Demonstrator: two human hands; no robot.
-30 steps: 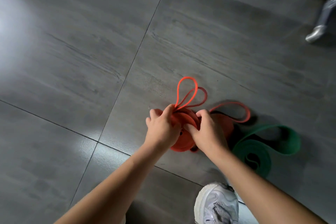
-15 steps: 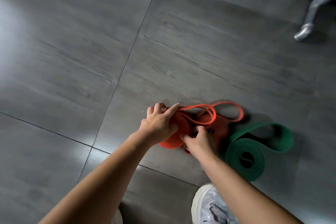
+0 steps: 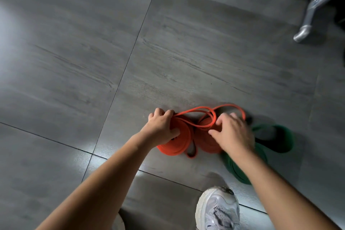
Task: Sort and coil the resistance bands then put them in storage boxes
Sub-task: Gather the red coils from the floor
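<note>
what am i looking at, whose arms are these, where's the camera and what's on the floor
No machine here: a person works with bare hands, and the camera sits on their head, looking down, so the arms enter from below. On the grey tiled floor lie resistance bands. The left hand grips an orange coil. A thin orange loop runs across toward the right hand, which is blurred over a second orange coil, so its hold is unclear. A green band lies beside that. A white shoe shows at the bottom.
</note>
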